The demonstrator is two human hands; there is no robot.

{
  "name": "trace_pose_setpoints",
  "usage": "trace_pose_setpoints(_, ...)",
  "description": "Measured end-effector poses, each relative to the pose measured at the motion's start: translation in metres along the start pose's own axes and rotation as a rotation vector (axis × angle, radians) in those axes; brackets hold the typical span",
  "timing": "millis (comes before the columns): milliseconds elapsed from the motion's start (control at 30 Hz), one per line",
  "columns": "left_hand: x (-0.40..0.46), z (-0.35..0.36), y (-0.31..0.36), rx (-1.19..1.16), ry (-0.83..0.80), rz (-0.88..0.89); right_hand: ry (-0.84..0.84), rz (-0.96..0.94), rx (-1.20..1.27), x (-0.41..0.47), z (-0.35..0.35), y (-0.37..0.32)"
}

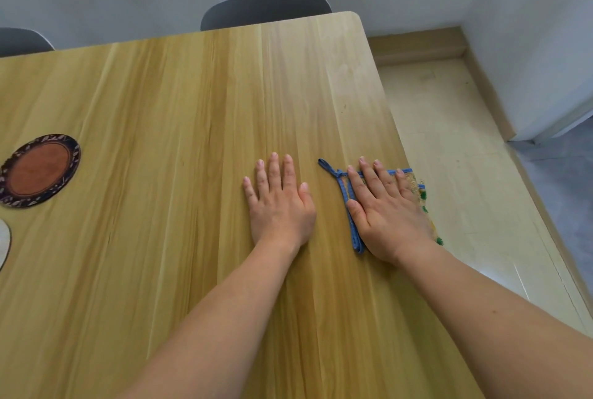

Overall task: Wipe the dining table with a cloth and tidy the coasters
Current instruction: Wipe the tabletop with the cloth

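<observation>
While a pale coaster point(4, 243) peeks in at the far left edge of the wooden dining table point(179, 103) and a round coaster with a dark patterned rim and brown centre point(39, 170) lies just beyond it, the left hand point(280, 206) rests flat on bare wood near the middle, fingers straight, holding nothing. Just beside it, the right hand point(386, 215) presses flat, fingers spread, on the blue-edged cloth point(350, 206) at the table's right edge.

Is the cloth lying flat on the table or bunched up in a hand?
Flat. The cloth lies on the table near its right edge, pressed under the right hand, whose fingers are straight, not curled round it.
</observation>
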State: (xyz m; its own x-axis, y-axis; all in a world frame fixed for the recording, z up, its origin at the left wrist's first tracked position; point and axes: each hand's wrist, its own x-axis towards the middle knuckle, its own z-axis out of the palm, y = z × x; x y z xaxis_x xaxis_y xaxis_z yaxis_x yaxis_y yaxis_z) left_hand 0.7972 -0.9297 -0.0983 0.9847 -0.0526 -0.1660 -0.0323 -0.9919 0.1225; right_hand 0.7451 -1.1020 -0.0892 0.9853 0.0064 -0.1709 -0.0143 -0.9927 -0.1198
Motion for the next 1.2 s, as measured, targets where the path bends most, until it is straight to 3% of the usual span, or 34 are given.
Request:
trace_pose_setpoints(600,0.009,-0.026,0.002,0.045,-0.071,-0.004,-0.024,-0.088,0.022,0.107,-0.025,0.023)
trace_pose_setpoints(733,0.046,-0.048,-0.001,0.029,0.012,0.037,-0.019,-0.106,0.025,0.126,-0.029,0.025)
trace_pose_setpoints(967,0.135,-0.062,0.014,-0.056,0.123,-0.038,-0.005,-0.111,0.033,0.154,-0.032,0.028)
trace_pose_setpoints(1200,0.196,-0.059,0.03,-0.037,0.063,-0.132,0.005,-0.143,0.03,0.175,-0.034,0.032)
